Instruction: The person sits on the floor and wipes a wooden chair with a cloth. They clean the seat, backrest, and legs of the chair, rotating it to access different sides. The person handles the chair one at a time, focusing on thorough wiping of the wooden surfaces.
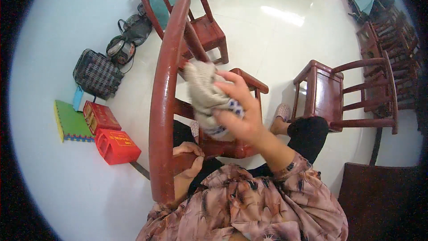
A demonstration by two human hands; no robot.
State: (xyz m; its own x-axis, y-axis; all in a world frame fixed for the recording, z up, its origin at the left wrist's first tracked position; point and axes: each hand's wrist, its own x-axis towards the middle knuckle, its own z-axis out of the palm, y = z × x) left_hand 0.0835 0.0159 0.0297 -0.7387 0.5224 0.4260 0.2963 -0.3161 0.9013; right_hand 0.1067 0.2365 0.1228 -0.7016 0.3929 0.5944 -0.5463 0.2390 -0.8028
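A dark red wooden chair (161,107) stands tilted right in front of me, its curved top rail running up the middle left. In my right hand (243,111) is a bunched grey knitted cloth (203,87) with a blue-and-white patterned part. The cloth is at the chair's back, beside the slats; motion blurs it slightly, and whether it touches the wood I cannot tell. Low on the chair back, my left hand (189,154) wraps its fingers around a slat. The top rail partly hides that wrist.
Another red chair (203,31) stands beyond, and a third chair (318,91) is at the right. Stacked chairs (388,58) line the right wall. Along the left wall sit a plaid bag (96,73), a red bag (118,147), a red box (102,116) and green foam mats (71,122).
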